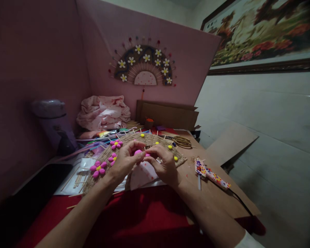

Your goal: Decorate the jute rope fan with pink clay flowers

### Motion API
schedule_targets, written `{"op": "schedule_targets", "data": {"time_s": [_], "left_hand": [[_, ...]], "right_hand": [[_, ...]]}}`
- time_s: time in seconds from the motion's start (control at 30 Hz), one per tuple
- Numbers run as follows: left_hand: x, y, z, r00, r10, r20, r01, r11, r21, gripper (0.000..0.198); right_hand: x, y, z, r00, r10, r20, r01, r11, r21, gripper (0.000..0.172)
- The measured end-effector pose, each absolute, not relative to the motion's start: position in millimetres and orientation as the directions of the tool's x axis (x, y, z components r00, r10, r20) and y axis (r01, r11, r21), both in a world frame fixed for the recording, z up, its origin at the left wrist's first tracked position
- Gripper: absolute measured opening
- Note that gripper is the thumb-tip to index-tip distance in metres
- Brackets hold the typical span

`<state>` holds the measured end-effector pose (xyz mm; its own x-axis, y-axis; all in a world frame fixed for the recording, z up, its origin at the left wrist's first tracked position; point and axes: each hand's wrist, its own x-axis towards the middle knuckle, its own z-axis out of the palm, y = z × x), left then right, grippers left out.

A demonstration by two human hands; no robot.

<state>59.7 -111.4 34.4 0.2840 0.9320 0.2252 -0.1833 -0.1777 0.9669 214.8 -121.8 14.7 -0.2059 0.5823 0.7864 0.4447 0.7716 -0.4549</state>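
Note:
Both hands meet over a twine-wrapped, fan-shaped craft piece [129, 139]. Soft pink clay [137, 152] shows between the fingertips. My left hand [127, 158] pinches it from the left, while my right hand [164, 163] closes its fingers around a bit of it from the right. Whether it is one piece or two I cannot tell. On the fan's left side are pink flowers [98, 167] with yellow centres. Yellow dots [169, 147] sit along its right side. Below my fingers lies a pale half-round piece [143, 175] with red dots, partly covered by the hands.
A flower-patterned glue gun [212, 175] lies on the brown board at right, its cord trailing forward. Gold-handled scissors [182, 141] rest behind it. A purple bottle [55, 125] stands left, near bundled pink cloth [104, 112]. A finished-looking fan [144, 65] hangs on the pink panel.

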Motion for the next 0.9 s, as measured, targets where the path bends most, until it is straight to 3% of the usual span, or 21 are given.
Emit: {"op": "schedule_targets", "data": {"time_s": [0.33, 0.47, 0.57, 0.67, 0.9], "left_hand": [[60, -110, 33, 0.280, 0.941, 0.189, -0.262, -0.115, 0.958, 0.030], [56, -112, 39, 0.316, 0.938, 0.142, -0.399, -0.005, 0.917, 0.029], [51, -111, 42, 0.311, 0.937, 0.160, -0.468, 0.005, 0.884, 0.025], [49, -109, 39, 0.282, 0.941, 0.189, -0.388, -0.068, 0.919, 0.023], [57, -112, 34, 0.301, 0.941, 0.156, -0.175, -0.106, 0.979, 0.032]], "right_hand": [[212, -121, 13, -0.215, 0.628, 0.748, 0.449, 0.744, -0.495, 0.010], [212, -116, 13, -0.047, 0.787, 0.616, 0.188, 0.612, -0.768, 0.017], [216, -109, 13, 0.073, 0.861, 0.503, -0.080, 0.508, -0.858, 0.022], [216, -107, 14, 0.050, 0.879, 0.474, -0.156, 0.475, -0.866, 0.022], [210, -118, 8, -0.024, 0.793, 0.609, -0.020, 0.608, -0.793, 0.012]]}}
